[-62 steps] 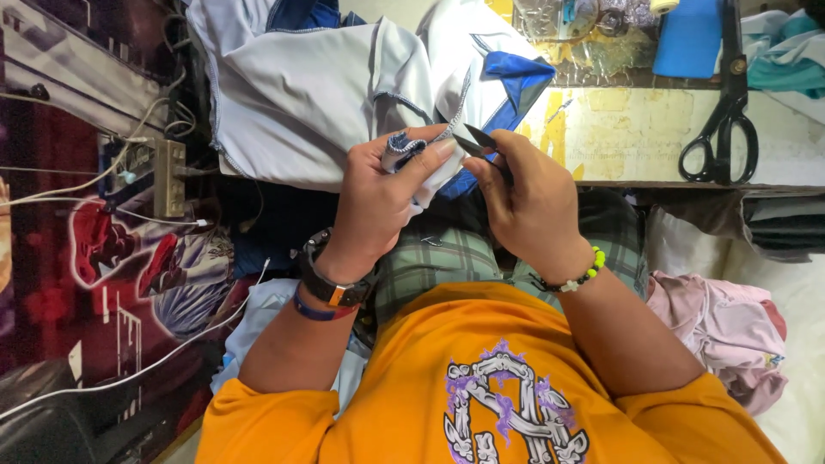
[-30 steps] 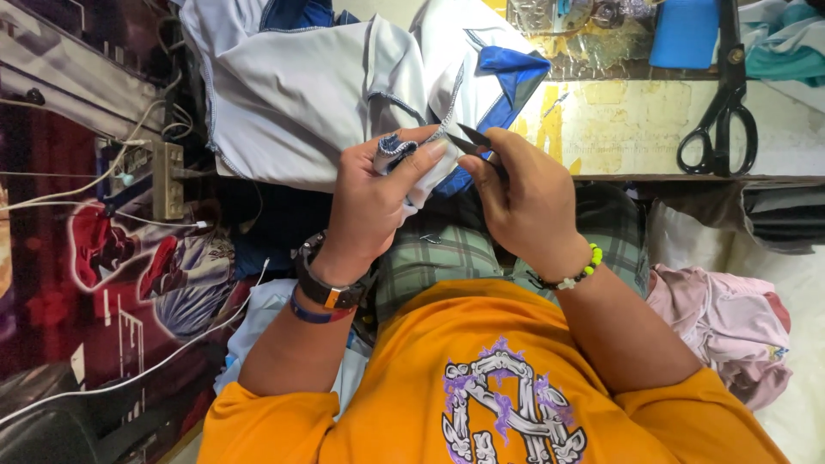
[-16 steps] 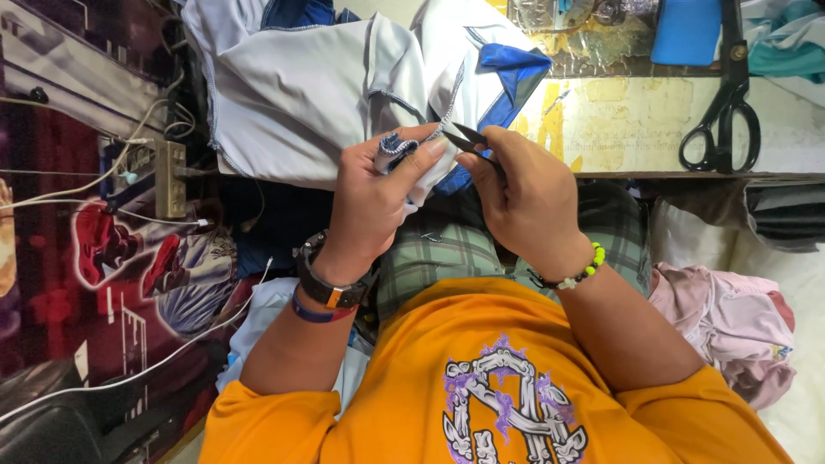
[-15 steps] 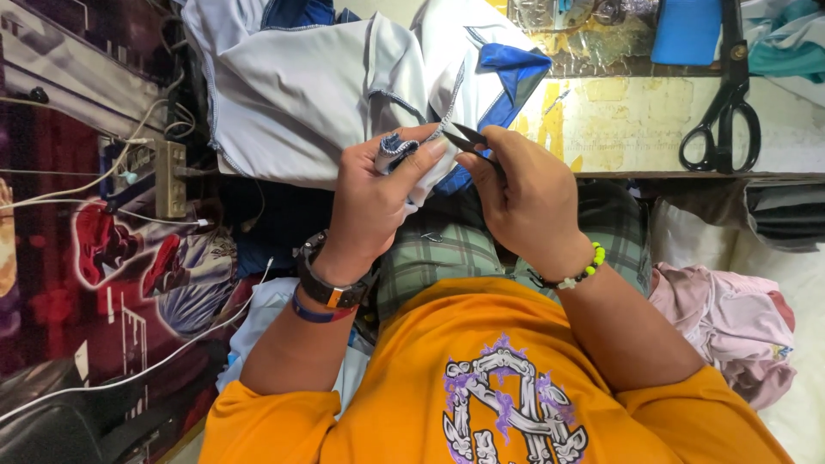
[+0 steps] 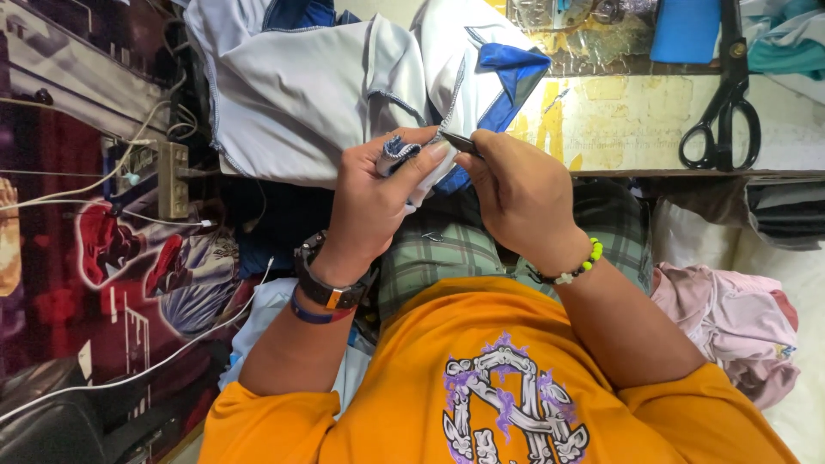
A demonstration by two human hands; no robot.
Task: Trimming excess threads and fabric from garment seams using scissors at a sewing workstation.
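Both hands meet over my lap. Left hand [image 5: 374,202] pinches the garment [image 5: 318,94] hem in closed fingers; right hand [image 5: 520,193] grips a snipper [image 5: 460,142], its long axis pointing left, tip touching the hem.
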